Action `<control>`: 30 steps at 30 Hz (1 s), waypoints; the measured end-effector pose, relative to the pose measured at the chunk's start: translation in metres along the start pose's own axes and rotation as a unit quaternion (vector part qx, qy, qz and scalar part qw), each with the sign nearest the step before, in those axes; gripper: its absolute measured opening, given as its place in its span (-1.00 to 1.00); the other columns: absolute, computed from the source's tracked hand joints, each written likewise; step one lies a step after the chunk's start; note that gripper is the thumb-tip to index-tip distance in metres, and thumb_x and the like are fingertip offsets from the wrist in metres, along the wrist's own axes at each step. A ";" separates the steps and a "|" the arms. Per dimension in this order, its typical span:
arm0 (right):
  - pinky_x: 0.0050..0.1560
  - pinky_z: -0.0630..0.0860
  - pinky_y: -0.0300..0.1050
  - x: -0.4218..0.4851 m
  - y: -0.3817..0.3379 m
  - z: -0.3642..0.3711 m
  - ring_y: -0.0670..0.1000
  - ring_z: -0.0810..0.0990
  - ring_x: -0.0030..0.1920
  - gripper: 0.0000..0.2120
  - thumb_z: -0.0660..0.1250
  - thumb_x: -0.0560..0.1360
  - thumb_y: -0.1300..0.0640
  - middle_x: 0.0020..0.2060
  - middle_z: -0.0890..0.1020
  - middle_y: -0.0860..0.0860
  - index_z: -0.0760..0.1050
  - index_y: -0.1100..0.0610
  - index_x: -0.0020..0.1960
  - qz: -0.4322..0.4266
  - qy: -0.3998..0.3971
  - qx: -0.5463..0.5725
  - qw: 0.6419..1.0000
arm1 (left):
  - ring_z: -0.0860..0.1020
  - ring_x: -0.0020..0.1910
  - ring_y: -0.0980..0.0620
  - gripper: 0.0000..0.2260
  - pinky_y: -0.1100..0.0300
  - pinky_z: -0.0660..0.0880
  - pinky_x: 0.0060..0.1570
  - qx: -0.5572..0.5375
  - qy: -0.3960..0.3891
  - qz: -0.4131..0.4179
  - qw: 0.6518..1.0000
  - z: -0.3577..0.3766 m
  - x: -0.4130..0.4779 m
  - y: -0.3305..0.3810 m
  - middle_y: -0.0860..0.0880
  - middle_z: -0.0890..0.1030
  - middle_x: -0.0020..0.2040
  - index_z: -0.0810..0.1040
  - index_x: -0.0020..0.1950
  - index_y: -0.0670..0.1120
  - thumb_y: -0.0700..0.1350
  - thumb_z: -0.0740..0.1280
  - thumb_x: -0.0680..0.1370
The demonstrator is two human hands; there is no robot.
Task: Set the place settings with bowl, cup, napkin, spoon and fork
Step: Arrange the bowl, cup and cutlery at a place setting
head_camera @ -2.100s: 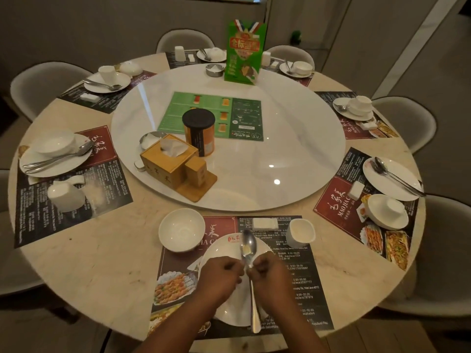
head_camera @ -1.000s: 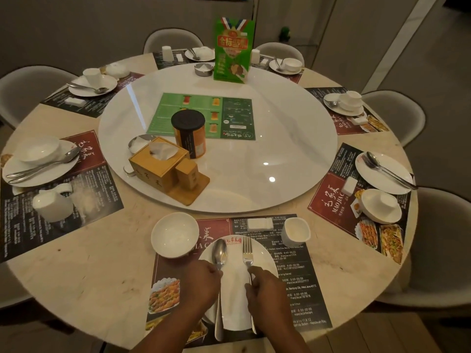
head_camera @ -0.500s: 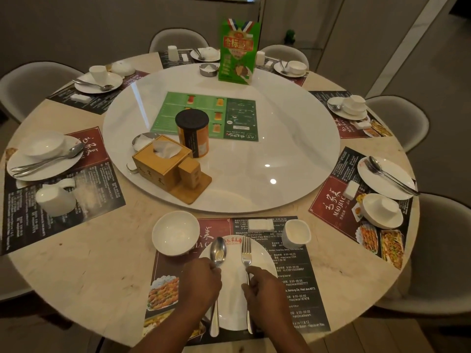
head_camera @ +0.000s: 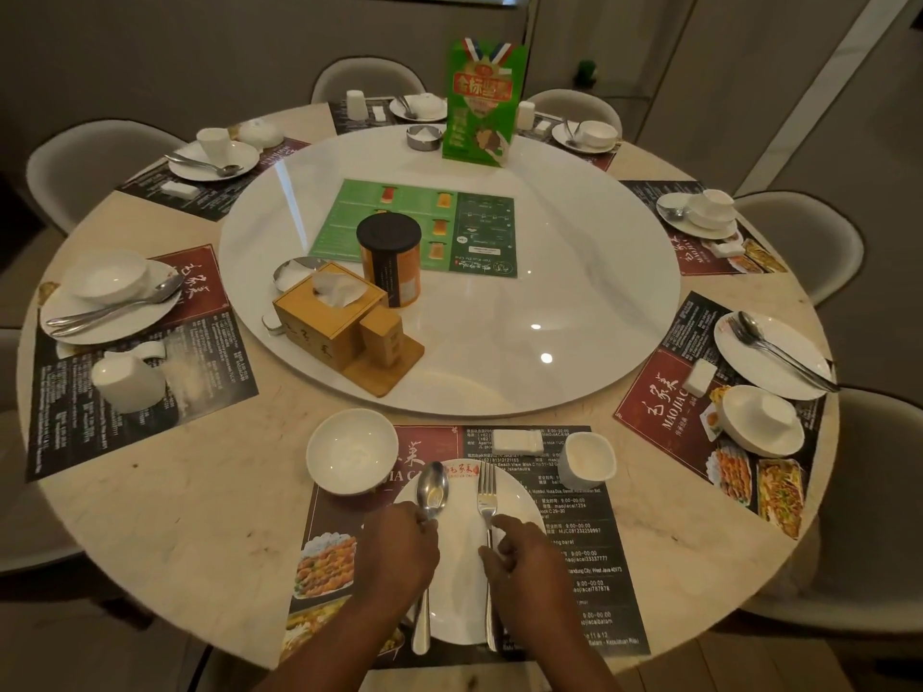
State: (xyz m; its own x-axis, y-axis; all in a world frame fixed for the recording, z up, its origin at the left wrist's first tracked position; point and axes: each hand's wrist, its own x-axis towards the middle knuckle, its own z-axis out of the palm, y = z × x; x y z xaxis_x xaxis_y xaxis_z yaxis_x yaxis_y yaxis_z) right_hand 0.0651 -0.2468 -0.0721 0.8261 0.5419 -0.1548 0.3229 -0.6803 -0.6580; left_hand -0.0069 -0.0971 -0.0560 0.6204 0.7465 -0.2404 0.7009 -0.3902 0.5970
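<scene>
On the nearest placemat point(head_camera: 589, 551) lies a white plate point(head_camera: 462, 586). A spoon point(head_camera: 432, 489) rests along the plate's left side and a fork point(head_camera: 487, 491) along its right side, both pointing away from me. My left hand point(head_camera: 399, 546) covers and grips the spoon's handle. My right hand point(head_camera: 524, 556) pinches the fork's handle. An empty white bowl point(head_camera: 352, 451) stands just left of the plate's far edge. A white cup point(head_camera: 585, 461) stands at the mat's far right, with a folded white napkin point(head_camera: 517, 440) beside it.
A white turntable point(head_camera: 574, 272) fills the table's middle, carrying a wooden tissue box point(head_camera: 329, 317), an orange canister point(head_camera: 389, 259) and a green sign point(head_camera: 483, 102). Other place settings ring the table, such as the left plate point(head_camera: 75, 317) and right plate point(head_camera: 771, 362). Chairs surround it.
Two seconds ago both hands held the spoon and fork together above the plate. They have since been spread apart, spoon left and fork right, and lie on the plate.
</scene>
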 end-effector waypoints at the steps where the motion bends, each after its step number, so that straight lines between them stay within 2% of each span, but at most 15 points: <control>1: -0.13 0.40 -0.32 -0.002 0.001 -0.003 -0.11 0.50 -0.14 -0.67 0.40 0.52 0.07 -0.10 0.50 -0.10 0.53 -0.02 0.28 0.001 0.025 0.000 1.000 | 0.54 -0.33 0.17 -0.85 0.37 0.39 -0.34 0.002 0.001 0.003 1.000 -0.002 -0.001 -0.001 0.09 0.61 -0.26 0.69 -0.02 -0.05 -0.02 0.36 0.54; 3: -0.03 0.47 -0.23 -0.005 0.008 -0.010 -0.05 0.52 -0.03 -0.72 0.41 0.51 0.10 0.01 0.48 -0.05 0.56 0.03 0.22 0.012 0.076 -0.003 0.997 | 0.56 -0.31 0.16 -0.85 0.32 0.49 -0.27 0.003 0.015 0.019 1.000 -0.008 -0.004 -0.004 0.08 0.61 -0.26 0.68 -0.02 -0.07 -0.03 0.37 0.54; 6: 0.05 0.49 -0.12 -0.007 0.024 -0.020 0.02 0.51 0.04 -0.73 0.42 0.51 0.13 0.08 0.48 0.02 0.57 0.06 0.20 0.037 0.099 -0.020 0.994 | 0.61 -0.14 0.11 -0.82 0.19 0.59 -0.05 -0.018 0.067 0.044 0.997 -0.018 -0.012 -0.016 0.02 0.68 -0.07 0.65 0.09 -0.07 -0.09 0.41 0.51; 8: 0.02 0.49 -0.13 -0.009 0.032 -0.025 -0.02 0.52 -0.02 -0.70 0.38 0.53 0.10 0.04 0.51 -0.01 0.54 0.01 0.26 0.059 0.071 -0.016 0.996 | 0.59 -0.11 0.08 -0.79 0.13 0.59 -0.01 -0.021 0.089 0.058 0.994 -0.023 -0.019 -0.024 0.00 0.66 -0.01 0.64 0.11 -0.08 -0.13 0.45 0.48; 11: -0.10 0.48 -0.19 -0.012 0.039 -0.026 -0.10 0.56 -0.15 -0.64 0.37 0.53 0.11 -0.16 0.59 -0.12 0.50 -0.05 0.32 0.068 0.044 0.023 0.996 | 0.60 -0.12 0.06 -0.77 0.04 0.59 0.05 -0.032 0.080 0.027 0.996 -0.025 -0.029 -0.031 -0.01 0.67 -0.02 0.62 0.11 -0.09 -0.13 0.46 0.47; 14: -0.22 0.40 -0.31 -0.013 0.042 -0.025 -0.19 0.56 -0.22 -0.60 0.39 0.52 0.15 -0.24 0.58 -0.19 0.49 -0.08 0.33 0.079 0.036 0.045 0.995 | 0.54 -0.29 0.19 -0.88 0.14 0.58 -0.03 -0.056 0.069 0.011 0.996 -0.021 -0.033 -0.035 0.02 0.67 -0.19 0.66 -0.02 -0.10 -0.17 0.48 0.46; 17: -0.29 0.34 -0.42 -0.011 0.043 -0.026 -0.22 0.56 -0.25 -0.59 0.38 0.52 0.15 -0.27 0.59 -0.22 0.49 -0.10 0.33 0.090 0.026 0.048 0.994 | 0.50 -0.30 0.24 -0.82 0.34 0.47 -0.16 -0.071 0.061 0.013 0.996 -0.015 -0.032 -0.037 0.03 0.68 -0.16 0.68 0.04 -0.07 -0.23 0.46 0.46; 20: -0.29 0.32 -0.44 -0.006 0.042 -0.031 -0.24 0.55 -0.22 -0.60 0.37 0.53 0.15 -0.25 0.58 -0.24 0.49 -0.10 0.34 0.090 0.025 0.044 0.995 | 0.51 -0.31 0.18 -0.88 0.21 0.52 -0.11 -0.067 0.048 -0.011 0.997 -0.008 -0.026 -0.040 -0.02 0.71 -0.14 0.67 0.02 -0.10 -0.20 0.44 0.49; 23: -0.22 0.37 -0.39 -0.002 0.040 -0.037 -0.18 0.56 -0.14 -0.59 0.35 0.55 0.18 -0.14 0.61 -0.15 0.47 -0.05 0.37 0.091 0.015 0.058 0.994 | 0.51 -0.33 0.18 -0.90 0.22 0.52 -0.13 -0.051 0.041 -0.034 0.997 -0.004 -0.022 -0.038 -0.03 0.71 -0.16 0.68 -0.02 -0.13 -0.15 0.42 0.51; 27: -0.24 0.33 -0.43 0.001 0.038 -0.042 -0.13 0.56 -0.14 -0.60 0.34 0.56 0.19 -0.11 0.64 -0.08 0.47 -0.03 0.38 0.090 0.013 0.049 0.995 | 0.58 -0.24 0.13 -0.77 0.27 0.49 -0.19 -0.075 0.056 -0.020 0.995 0.001 -0.023 -0.035 0.05 0.64 -0.17 0.55 0.09 0.02 -0.16 0.45 0.47; 30: -0.16 0.40 -0.30 0.000 0.037 -0.044 -0.08 0.58 -0.10 -0.60 0.34 0.57 0.18 -0.08 0.66 -0.06 0.46 -0.02 0.39 0.088 0.005 0.053 0.995 | 0.56 -0.11 0.09 -0.87 0.22 0.47 -0.13 -0.047 0.055 -0.001 0.997 0.008 -0.025 -0.031 0.09 0.56 -0.12 0.55 -0.10 0.07 0.02 0.47 0.44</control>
State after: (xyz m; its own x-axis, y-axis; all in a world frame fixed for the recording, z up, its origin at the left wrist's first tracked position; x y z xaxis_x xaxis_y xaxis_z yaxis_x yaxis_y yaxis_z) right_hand 0.0969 -0.2938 -0.0641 0.8706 0.4130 -0.2674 0.1228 -0.7087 -0.6947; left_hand -0.0418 -0.1081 -0.0749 0.5721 0.8046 -0.1591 0.6630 -0.3394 0.6673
